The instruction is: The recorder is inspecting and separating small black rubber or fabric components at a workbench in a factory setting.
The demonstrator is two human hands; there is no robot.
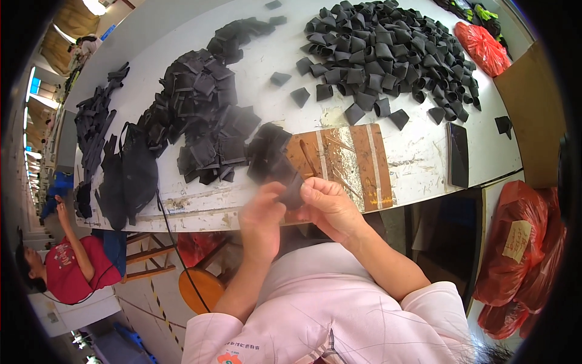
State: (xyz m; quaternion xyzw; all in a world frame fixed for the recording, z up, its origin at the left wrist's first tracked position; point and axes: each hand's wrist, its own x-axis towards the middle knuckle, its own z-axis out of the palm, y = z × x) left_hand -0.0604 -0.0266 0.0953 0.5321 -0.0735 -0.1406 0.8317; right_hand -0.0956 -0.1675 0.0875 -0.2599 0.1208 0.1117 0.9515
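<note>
A small piece of black fabric (292, 193) is held up between my two hands, just over the table's near edge. My right hand (330, 209) pinches its right side between thumb and fingers. On the other side, my left hand (262, 215) is closed around the left part of the fabric, somewhat blurred. Right behind it lies a dark clump of black fabric pieces (267, 148), partly blurred. A brown board (371, 164) with pale tape strips lies beyond my right hand, and a thin brown stick-like tool (308, 156) rests on it.
Flat black pieces (203, 91) form a long heap left of centre; folded black loops (388, 54) pile up at the far right. Black strips (96, 121) lie far left. A phone (458, 155) and red bags (515, 242) are at right. Another person (79, 267) sits at left.
</note>
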